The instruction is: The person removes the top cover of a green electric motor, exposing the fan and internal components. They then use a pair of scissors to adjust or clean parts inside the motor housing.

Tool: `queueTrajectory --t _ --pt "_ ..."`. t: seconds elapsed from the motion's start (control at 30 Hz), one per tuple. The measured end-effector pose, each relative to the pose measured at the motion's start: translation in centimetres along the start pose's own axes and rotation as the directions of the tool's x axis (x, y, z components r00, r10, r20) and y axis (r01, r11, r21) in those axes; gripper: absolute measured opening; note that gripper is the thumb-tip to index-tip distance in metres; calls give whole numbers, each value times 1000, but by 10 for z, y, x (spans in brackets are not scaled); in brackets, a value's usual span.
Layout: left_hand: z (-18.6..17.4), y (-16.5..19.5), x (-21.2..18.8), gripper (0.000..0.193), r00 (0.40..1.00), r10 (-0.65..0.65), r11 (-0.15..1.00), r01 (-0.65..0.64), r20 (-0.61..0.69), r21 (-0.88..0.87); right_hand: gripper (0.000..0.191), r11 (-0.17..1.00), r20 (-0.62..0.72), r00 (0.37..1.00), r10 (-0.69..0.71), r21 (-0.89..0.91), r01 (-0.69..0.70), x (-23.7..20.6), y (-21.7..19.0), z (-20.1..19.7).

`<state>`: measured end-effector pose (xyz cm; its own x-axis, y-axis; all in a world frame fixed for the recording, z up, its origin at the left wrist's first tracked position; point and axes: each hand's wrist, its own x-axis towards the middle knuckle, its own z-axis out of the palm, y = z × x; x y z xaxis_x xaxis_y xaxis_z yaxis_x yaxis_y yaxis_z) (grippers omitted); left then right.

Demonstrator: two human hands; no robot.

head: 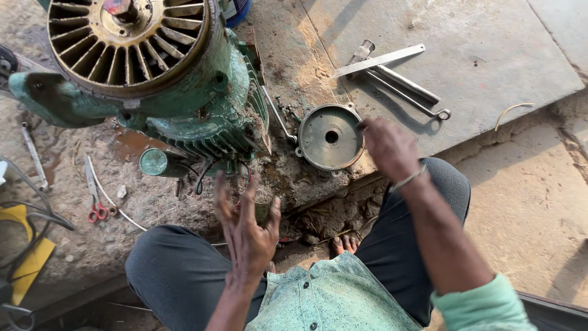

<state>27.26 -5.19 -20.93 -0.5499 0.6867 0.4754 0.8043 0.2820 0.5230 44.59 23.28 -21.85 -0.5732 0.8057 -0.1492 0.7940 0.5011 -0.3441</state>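
Observation:
A green electric motor (pixel 184 92) with a brass-coloured finned fan (pixel 125 43) stands on the dirty concrete at the upper left. Beside it on the right lies a round grey metal end cover (pixel 331 138) with a centre hole. My right hand (pixel 389 147) reaches over the cover's right rim, fingers bent, touching or nearly touching its edge. My left hand (pixel 248 230) hovers open, fingers spread, in front of the motor's base and holds nothing. A small green cylinder (pixel 156 162) sticks out at the motor's lower left.
Metal wrenches and a flat steel bar (pixel 392 76) lie on the slab beyond the cover. Red-handled pliers (pixel 95 199) and a screwdriver (pixel 33 156) rest at left, near a yellow object (pixel 30 257) with black cables. A bent wire (pixel 511 110) lies at right. My knees frame the bottom.

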Motion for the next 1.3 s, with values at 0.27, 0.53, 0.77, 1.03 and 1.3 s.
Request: queueTrajectory --t 0.27,0.53,0.77,1.03,1.3 --pt "23 -12 -46 44 936 -153 972 200 317 -123 33 917 -136 912 -386 -167 363 26 37 11" --pt "25 -13 -49 43 918 -176 955 247 357 -166 29 974 206 978 -12 -219 58 23 18 10" --pt "18 -9 -46 44 914 -183 944 267 362 -196 25 993 153 988 -24 -113 42 20 22 12" --pt "14 -8 -46 45 910 -190 934 283 369 -216 20 998 223 974 31 -53 -20 21 21 12" --pt "22 -5 -43 47 859 -225 924 338 460 -179 29 993 266 964 -20 117 -12 17 23 10"
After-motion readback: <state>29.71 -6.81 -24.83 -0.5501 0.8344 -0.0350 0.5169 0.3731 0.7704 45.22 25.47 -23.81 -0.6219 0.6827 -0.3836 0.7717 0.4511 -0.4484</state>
